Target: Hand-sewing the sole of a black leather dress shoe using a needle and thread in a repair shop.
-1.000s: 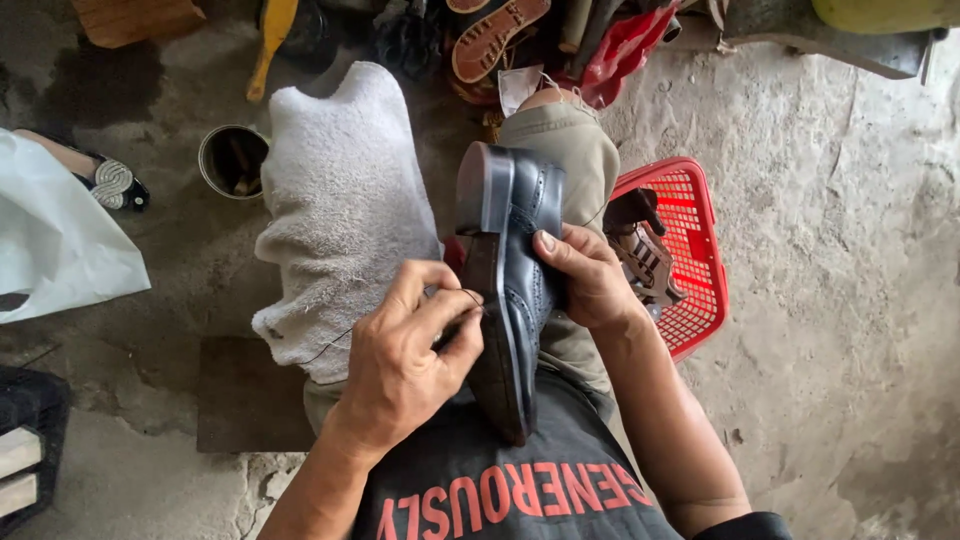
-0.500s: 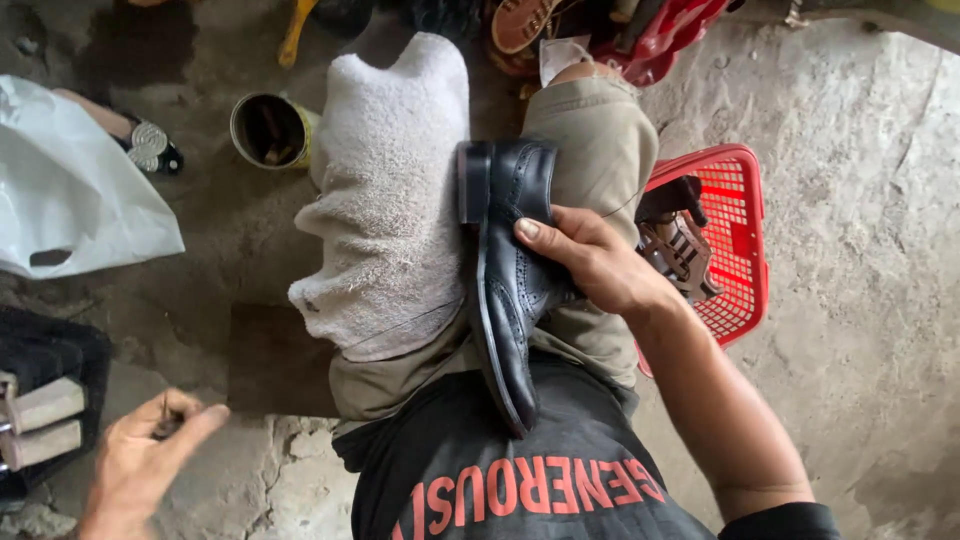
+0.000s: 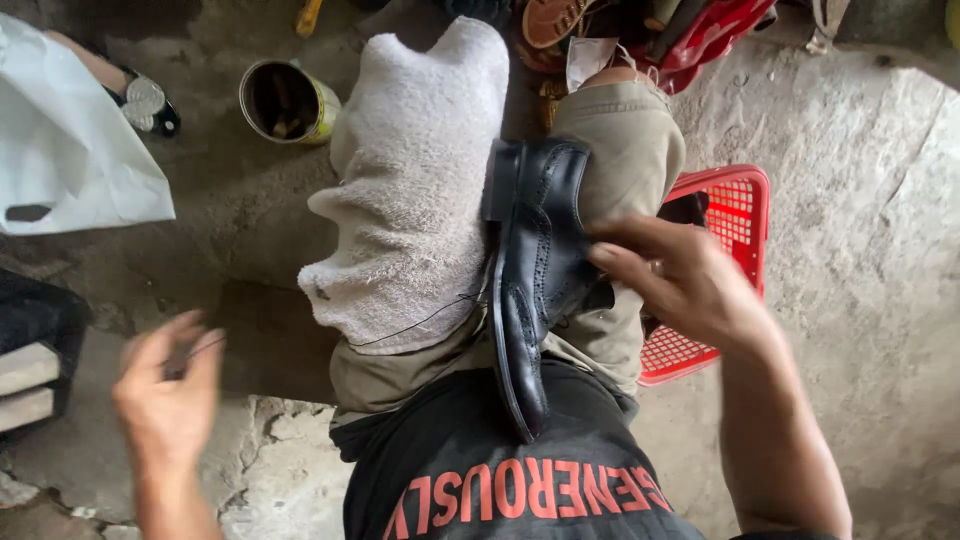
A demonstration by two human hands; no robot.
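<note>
A black leather dress shoe [image 3: 535,290] lies on its side between my knees, heel pointing away from me. My right hand [image 3: 680,285] grips its upper from the right. My left hand [image 3: 165,390] is blurred and held far out to the lower left, over the concrete floor, with its fingers pinched together. A thin dark thread [image 3: 420,322] runs from the shoe's edge across a grey towel [image 3: 420,190] on my left thigh, towards that hand.
A red plastic basket [image 3: 735,215] sits on the floor to the right of my leg. An open tin can [image 3: 288,100] and a white plastic bag [image 3: 70,160] lie to the upper left. Sandals [image 3: 560,20] and red items are piled at the top.
My left hand has left the shoe and swung far out to the lower left, drawing the thread out. My right hand keeps hold of the shoe.
</note>
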